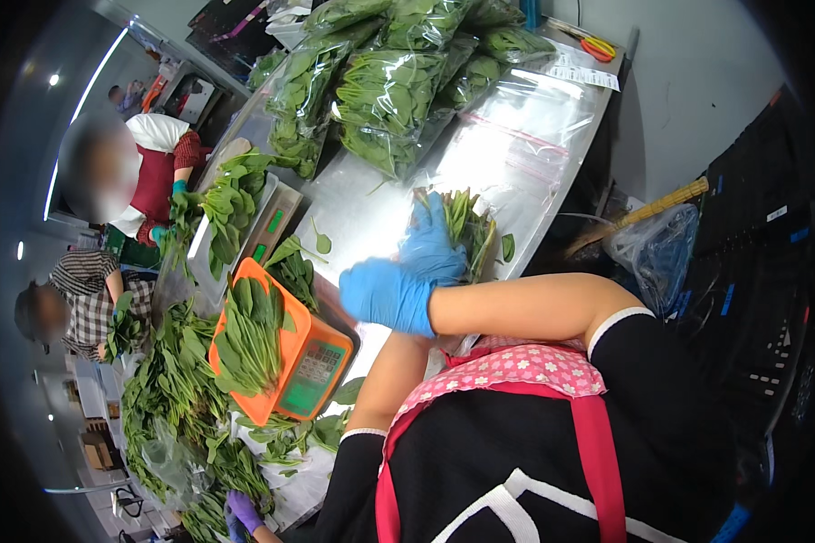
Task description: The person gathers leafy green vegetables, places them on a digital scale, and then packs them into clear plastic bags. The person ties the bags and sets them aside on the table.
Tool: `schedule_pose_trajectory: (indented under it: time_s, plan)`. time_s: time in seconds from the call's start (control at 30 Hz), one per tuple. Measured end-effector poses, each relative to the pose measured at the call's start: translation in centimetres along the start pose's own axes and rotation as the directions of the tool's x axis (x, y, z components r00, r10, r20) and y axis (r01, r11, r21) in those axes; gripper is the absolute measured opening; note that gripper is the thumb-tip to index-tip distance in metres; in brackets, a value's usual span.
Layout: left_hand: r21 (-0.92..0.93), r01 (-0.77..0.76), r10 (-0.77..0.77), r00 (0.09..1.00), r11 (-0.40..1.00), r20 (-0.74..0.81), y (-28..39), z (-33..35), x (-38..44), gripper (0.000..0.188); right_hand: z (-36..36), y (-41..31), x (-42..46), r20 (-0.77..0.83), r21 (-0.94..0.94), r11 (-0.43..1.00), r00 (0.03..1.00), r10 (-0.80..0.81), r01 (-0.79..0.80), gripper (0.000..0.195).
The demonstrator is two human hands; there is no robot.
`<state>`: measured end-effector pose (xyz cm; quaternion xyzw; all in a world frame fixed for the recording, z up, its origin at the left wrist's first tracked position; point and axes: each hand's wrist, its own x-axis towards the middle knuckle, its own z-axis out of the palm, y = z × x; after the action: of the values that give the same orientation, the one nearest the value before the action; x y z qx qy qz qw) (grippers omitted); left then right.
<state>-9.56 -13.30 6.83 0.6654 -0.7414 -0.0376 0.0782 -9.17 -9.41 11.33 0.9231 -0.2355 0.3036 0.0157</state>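
My arms cross over the steel table. My left hand (435, 241), in a blue glove, lies across a bunch of leafy greens (472, 220), gripping it with stem ends showing on both sides. My right hand (387, 292), gloved alike, is bent at the near left, beside the left wrist; its fingertips are hidden. An orange digital scale (316, 373) stands to the left with greens (248, 339) on its tray. Past it, more greens (231, 210) rest on a second scale (272, 227). Clear bags packed with greens (394, 88) are piled at the far side.
Flat clear plastic bags (509, 142) cover the table's right part. Scissors (598, 49) lie at the far right corner. Loose greens (176, 380) are heaped left. Two co-workers handle greens across the table; another person's purple-gloved hand (244, 510) is at the lower left.
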Motion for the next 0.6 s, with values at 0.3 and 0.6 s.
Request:
schedule_pose_trajectory:
  time_s: [0.3, 0.6]
  plan:
    - [-0.024, 0.043, -0.045, 0.995, 0.999, -0.084, 0.4, -0.4, -1.5, 0.101, -0.3, 1.2, -0.5, 0.045, -0.134, 0.990, 0.998, 0.038, -0.032, 0.009]
    - [-0.003, -0.013, 0.013, 0.998, 1.000, 0.063, -0.2, 1.2, -0.6, 0.096, 0.7, 0.2, -0.6, 0.479, 0.118, 0.989, 0.867, -0.138, 0.092, 0.020]
